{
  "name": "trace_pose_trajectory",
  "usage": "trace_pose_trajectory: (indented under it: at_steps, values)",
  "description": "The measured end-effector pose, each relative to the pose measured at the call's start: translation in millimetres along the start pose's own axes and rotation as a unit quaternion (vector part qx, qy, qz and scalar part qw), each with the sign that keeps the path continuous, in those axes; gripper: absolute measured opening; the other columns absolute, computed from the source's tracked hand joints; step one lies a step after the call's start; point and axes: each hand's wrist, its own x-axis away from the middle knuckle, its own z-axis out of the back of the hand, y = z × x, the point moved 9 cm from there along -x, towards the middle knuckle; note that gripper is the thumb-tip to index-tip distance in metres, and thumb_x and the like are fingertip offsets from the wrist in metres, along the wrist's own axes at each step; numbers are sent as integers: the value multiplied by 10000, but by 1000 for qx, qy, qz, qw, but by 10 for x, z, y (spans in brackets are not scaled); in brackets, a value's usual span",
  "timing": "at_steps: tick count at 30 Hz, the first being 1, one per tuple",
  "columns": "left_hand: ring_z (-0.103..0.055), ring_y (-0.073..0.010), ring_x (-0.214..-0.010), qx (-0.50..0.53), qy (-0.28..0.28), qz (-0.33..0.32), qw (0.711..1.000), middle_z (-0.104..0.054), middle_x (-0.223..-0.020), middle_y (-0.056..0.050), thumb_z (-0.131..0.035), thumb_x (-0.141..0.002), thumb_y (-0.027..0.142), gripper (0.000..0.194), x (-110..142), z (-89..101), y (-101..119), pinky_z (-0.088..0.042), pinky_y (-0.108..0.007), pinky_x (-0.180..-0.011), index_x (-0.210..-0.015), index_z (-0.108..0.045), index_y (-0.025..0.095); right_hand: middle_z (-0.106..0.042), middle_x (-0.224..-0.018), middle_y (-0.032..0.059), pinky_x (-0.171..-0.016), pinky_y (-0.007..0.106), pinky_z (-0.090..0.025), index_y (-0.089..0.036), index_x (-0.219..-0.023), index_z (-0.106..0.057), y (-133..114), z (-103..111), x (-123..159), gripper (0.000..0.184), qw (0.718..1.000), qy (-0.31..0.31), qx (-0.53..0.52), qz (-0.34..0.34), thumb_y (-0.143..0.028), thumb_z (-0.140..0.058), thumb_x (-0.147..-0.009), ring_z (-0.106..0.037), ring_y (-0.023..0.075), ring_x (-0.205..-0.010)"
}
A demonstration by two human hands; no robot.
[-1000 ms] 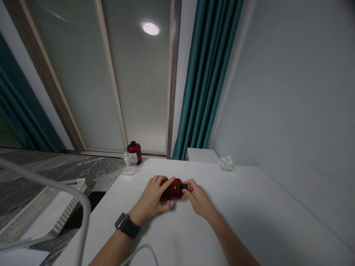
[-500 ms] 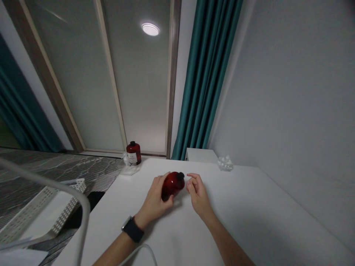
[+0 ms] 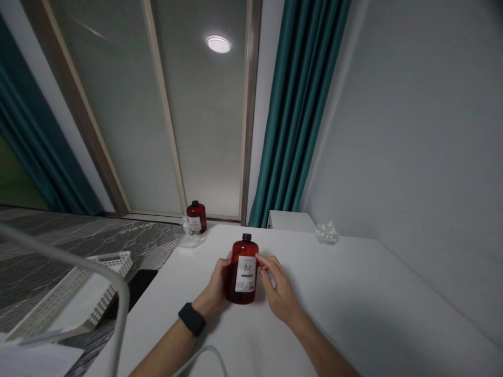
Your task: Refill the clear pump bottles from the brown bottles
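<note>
A dark amber-red bottle (image 3: 231,285) with a black cap and a white label marked "M" is upright at the middle of the white table (image 3: 314,314), its label toward me. My left hand (image 3: 217,283) grips it from the left side, with its fingers partly hidden behind it. On the right, my right hand (image 3: 277,288) has its index fingertip at the label's upper right edge, the other fingers curled and the thumb apart. Whether the bottle's base rests on the table I cannot tell.
A second amber-red bottle (image 3: 200,213) stands at the table's far left corner beside clear plastic wrap (image 3: 186,226). Crumpled plastic (image 3: 327,233) lies at the far right, near a white box (image 3: 293,222). A white perforated basket (image 3: 51,309) is at left; a grey tube (image 3: 122,314) crosses in front.
The bottle has turned from tilted, cap toward the right, to upright with its label facing me. My right hand has moved in from beside the cap to touch the label side.
</note>
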Motion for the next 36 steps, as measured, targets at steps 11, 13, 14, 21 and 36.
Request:
trace_pose_trajectory:
  at_steps: [11,13,14,21,36]
  values:
    - [-710,-293,-793,9,-61,77,995,-756,-873,-137,-559,-809,338,357,-7,-9,-190,-521,-394,-797,-990,-697,63,-521,-1203,69,-800,343,-521,-297,-1258,-597,173,27,-20,314,992,11,-113,-61,-333,-470,-973,-587,200,-980]
    - [-701,-290,-842,-14,-86,46,995,-754,-925,-129,-563,-822,342,368,-38,-16,-181,-511,-391,-827,-1042,-692,77,-537,-1200,69,-831,354,-512,-284,-1244,-582,219,38,-18,306,991,25,-111,-73,-338,-491,-957,-583,204,-988]
    - [-692,-288,-884,-34,-94,17,995,-750,-973,-122,-569,-828,341,376,-56,-15,-157,-502,-387,-851,-1084,-684,91,-556,-1175,68,-836,357,-508,-275,-1223,-575,251,51,-16,293,990,35,-110,-83,-343,-505,-947,-582,206,-982]
    - [-518,-274,-1268,-219,-89,-115,965,-587,-1370,-119,-525,-948,479,493,-97,26,-10,-361,-379,-1088,-1334,-566,175,-631,-1015,55,-805,351,-512,-252,-1101,-525,389,93,-17,255,975,53,-155,-150,-396,-580,-899,-604,215,-942]
    - [-509,-284,-1230,-395,-106,-158,899,-613,-1226,-77,-534,-959,422,431,32,-179,183,-354,-432,-1103,-1365,-579,285,-684,-1195,51,-898,447,-516,-325,-1318,-391,552,10,86,548,900,17,-344,-267,-478,-642,-855,-665,254,-1063]
